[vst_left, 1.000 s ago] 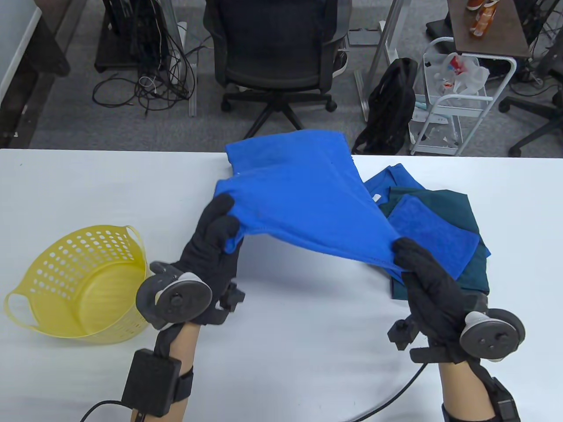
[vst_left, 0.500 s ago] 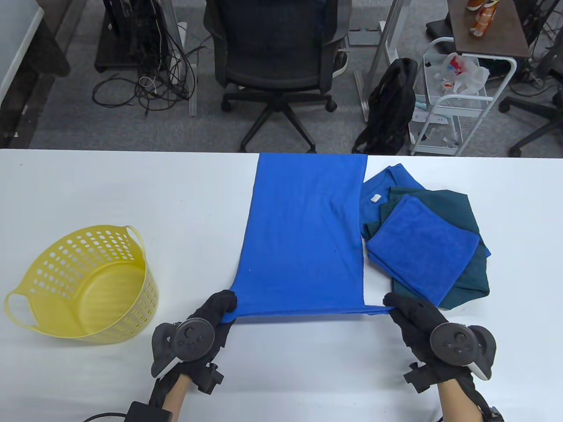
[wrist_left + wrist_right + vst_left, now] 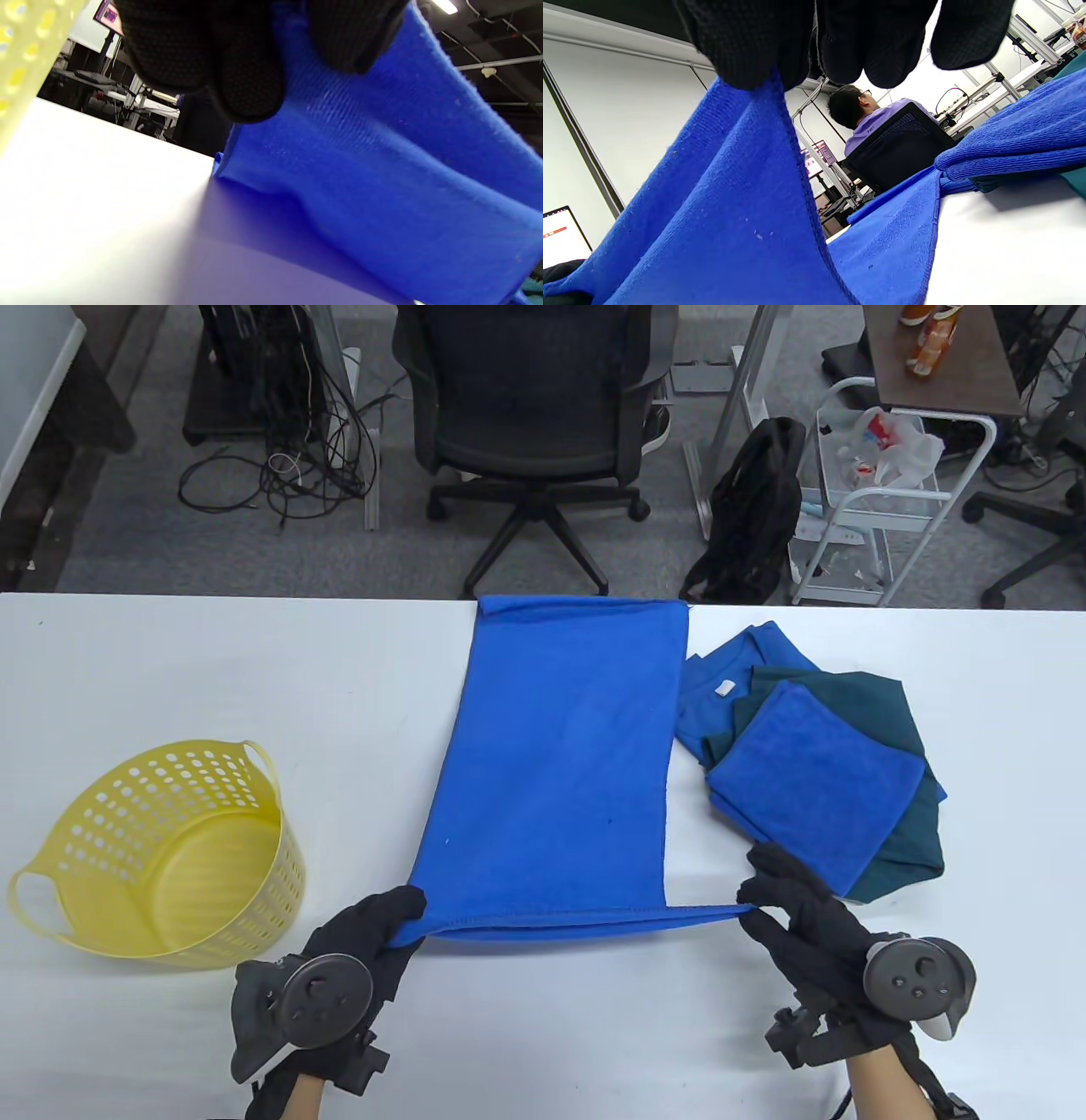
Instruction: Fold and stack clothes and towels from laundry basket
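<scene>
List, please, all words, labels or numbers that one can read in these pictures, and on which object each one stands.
None can be read.
White tag on the blue shirt: too small.
Distant monitor: blurred.
Lettering on the seated person's collar: too small.

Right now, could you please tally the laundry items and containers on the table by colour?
Bright blue: 3 (the spread towel, the folded towel, the shirt at the bottom of the pile)
Dark teal: 1 (folded garment)
Yellow: 1 (basket)
Total: 5
</scene>
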Motion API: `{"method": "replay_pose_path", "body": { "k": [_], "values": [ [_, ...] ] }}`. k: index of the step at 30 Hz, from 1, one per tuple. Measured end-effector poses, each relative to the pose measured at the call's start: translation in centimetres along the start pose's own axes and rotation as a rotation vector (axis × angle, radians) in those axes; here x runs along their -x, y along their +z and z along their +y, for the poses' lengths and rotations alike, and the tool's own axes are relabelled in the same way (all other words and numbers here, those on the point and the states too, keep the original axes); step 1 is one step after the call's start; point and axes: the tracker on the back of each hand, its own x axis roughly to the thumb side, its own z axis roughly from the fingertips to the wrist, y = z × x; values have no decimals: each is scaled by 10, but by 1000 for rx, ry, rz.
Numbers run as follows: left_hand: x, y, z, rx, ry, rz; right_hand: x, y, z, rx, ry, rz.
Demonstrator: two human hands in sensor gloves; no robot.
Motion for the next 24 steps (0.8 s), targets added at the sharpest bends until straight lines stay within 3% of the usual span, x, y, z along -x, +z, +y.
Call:
{"method": "replay_pose_path", "body": {
  "k": [5, 17, 19, 22, 24],
  "values": [
    [19, -7, -14, 122, 158, 42, 6, 1, 0, 7, -97, 22],
    [27, -10, -23, 312, 398, -72, 22, 4, -2, 34, -115, 89],
    [28, -10, -25, 289, 429, -69, 22, 4, -2, 37, -127, 87],
    [25, -6, -21, 44, 437, -64, 21, 3, -2, 42, -154, 77],
    [22, -4, -20, -27, 476, -61, 21, 3, -1, 41, -177, 67]
  ]
}}
